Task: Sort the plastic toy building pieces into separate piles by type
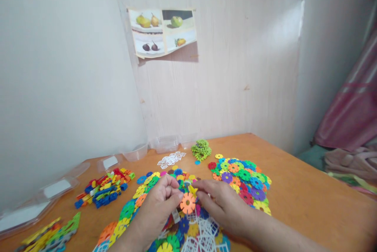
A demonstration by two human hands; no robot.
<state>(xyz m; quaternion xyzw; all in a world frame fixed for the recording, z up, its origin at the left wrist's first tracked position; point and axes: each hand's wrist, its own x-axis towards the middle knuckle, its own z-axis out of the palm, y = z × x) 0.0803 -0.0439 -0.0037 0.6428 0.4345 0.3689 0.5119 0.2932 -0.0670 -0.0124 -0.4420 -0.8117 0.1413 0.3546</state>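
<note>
Two bare hands meet over a heap of colourful plastic snowflake discs (165,209) at the near edge of an orange wooden table (300,197). The left hand (156,209) curls its fingers and pinches an orange snowflake disc (187,203) at its left rim, thumb and forefinger clamped together on it. The right hand (220,203) reaches in from the right, fingertips closed on a small yellow piece (193,190) that touches the orange disc's upper edge; how the remaining fingers grip cannot be told. The orange disc stands upright between both hands, just above white lattice squares (203,232) lying in the heap.

To the right lies a second spread of discs (244,177), with a small cluster of green discs (201,150) farther back. Small white squares (171,159) sit near the wall, and a pile of red, blue and yellow bricks (103,187) lies to the left. Clear plastic trays (135,152) line the far edge. A fruit picture (162,31) hangs on the wall.
</note>
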